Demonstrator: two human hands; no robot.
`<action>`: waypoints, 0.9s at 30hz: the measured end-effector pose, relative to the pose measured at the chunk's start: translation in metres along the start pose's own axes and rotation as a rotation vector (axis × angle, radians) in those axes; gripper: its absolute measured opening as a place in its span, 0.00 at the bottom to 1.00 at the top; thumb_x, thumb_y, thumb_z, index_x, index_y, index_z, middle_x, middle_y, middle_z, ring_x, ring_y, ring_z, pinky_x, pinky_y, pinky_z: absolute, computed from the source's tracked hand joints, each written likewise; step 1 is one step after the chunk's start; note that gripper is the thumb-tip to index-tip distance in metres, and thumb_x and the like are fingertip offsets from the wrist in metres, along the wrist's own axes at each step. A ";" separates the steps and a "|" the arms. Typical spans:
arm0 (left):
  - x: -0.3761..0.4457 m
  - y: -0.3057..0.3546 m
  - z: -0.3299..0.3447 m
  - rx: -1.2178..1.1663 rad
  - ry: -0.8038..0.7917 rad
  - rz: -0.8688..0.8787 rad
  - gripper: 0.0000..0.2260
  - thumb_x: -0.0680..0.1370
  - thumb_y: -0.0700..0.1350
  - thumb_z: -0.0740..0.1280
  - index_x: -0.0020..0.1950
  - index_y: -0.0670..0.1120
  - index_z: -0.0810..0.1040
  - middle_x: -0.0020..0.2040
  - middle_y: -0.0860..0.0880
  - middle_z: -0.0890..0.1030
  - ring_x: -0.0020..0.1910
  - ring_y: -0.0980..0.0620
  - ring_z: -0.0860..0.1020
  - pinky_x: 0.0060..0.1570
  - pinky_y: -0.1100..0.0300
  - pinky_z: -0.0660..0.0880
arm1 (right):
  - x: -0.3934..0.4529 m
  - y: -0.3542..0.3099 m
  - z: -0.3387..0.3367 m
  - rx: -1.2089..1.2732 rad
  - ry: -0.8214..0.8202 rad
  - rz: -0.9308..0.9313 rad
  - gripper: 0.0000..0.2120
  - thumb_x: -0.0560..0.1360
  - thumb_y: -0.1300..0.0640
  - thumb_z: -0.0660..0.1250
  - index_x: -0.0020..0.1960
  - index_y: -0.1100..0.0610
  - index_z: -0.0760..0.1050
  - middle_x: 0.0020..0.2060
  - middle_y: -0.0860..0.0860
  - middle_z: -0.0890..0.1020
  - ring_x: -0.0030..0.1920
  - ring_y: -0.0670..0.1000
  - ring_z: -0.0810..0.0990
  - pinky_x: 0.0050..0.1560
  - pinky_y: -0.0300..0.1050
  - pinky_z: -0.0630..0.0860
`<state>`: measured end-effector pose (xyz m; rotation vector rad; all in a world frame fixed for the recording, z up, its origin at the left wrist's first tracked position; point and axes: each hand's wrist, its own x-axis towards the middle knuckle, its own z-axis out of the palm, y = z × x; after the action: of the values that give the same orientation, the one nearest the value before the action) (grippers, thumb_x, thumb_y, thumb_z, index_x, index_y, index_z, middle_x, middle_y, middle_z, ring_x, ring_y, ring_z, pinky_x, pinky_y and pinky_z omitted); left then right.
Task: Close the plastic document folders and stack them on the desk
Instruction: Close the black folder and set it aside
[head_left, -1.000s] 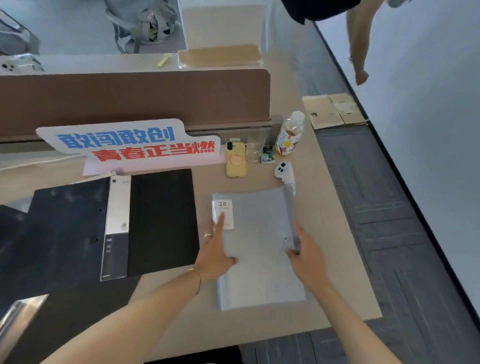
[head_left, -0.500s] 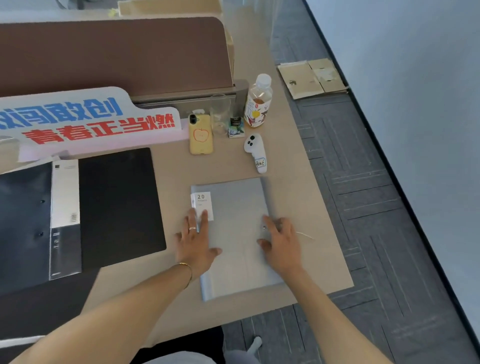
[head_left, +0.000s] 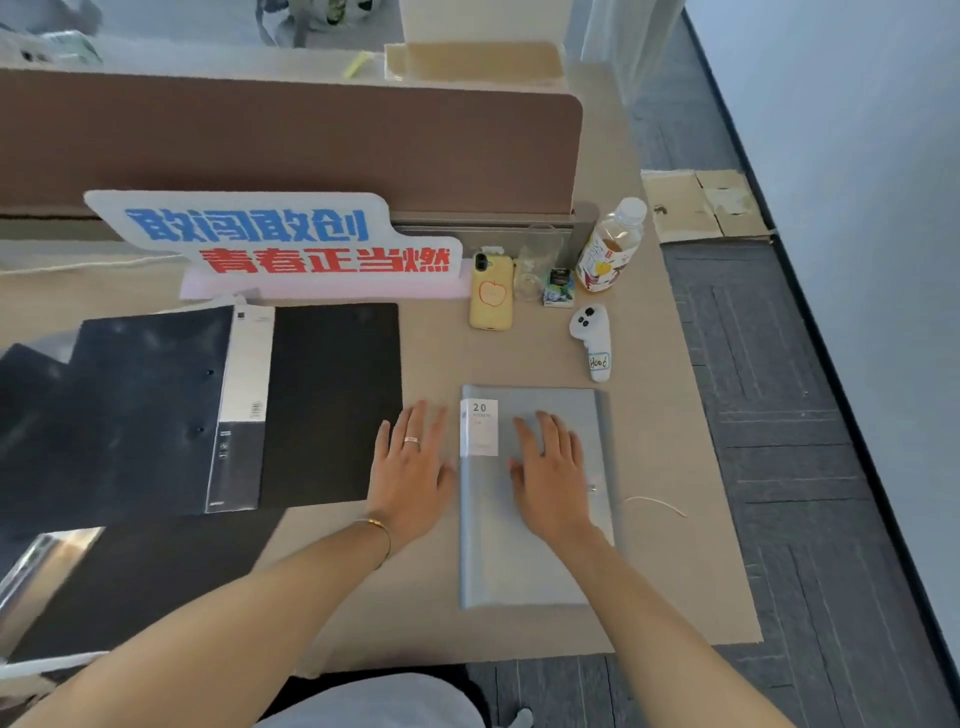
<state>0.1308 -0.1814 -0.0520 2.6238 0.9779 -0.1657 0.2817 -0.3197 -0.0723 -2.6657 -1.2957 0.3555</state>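
The grey folder (head_left: 535, 545) at lower centre looks like matt, faintly frosted plastic with a white paper label (head_left: 479, 428). At left, the black folder (head_left: 156, 410) has glossy clear sleeves on one side and a matt cover on the other. The desk (head_left: 436, 358) is smooth, matt beige. At the top, the brown divider (head_left: 291, 145) looks like felt-like cloth. The bottle (head_left: 610, 247) at upper right is clear plastic.
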 end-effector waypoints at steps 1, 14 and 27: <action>-0.001 -0.011 -0.009 -0.010 0.015 -0.033 0.31 0.81 0.51 0.57 0.83 0.49 0.51 0.83 0.42 0.55 0.82 0.41 0.53 0.79 0.42 0.53 | 0.008 -0.016 -0.006 0.011 0.007 -0.034 0.25 0.79 0.51 0.54 0.74 0.56 0.64 0.73 0.61 0.67 0.74 0.63 0.64 0.72 0.62 0.62; -0.034 -0.177 -0.092 -0.148 0.193 -0.435 0.29 0.84 0.56 0.54 0.83 0.54 0.47 0.84 0.48 0.50 0.83 0.43 0.50 0.81 0.44 0.49 | 0.060 -0.188 -0.013 0.056 -0.042 -0.229 0.27 0.80 0.45 0.59 0.77 0.45 0.57 0.77 0.51 0.64 0.75 0.55 0.64 0.74 0.54 0.63; -0.048 -0.301 -0.065 -0.297 -0.043 -0.627 0.37 0.80 0.67 0.52 0.83 0.57 0.41 0.84 0.44 0.43 0.82 0.42 0.41 0.79 0.37 0.49 | 0.083 -0.229 0.058 -0.102 -0.407 -0.001 0.32 0.80 0.37 0.52 0.80 0.41 0.45 0.81 0.55 0.43 0.80 0.62 0.43 0.76 0.63 0.54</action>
<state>-0.1023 0.0248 -0.0610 1.9721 1.6382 -0.2023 0.1430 -0.1113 -0.0840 -2.7723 -1.4512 0.8922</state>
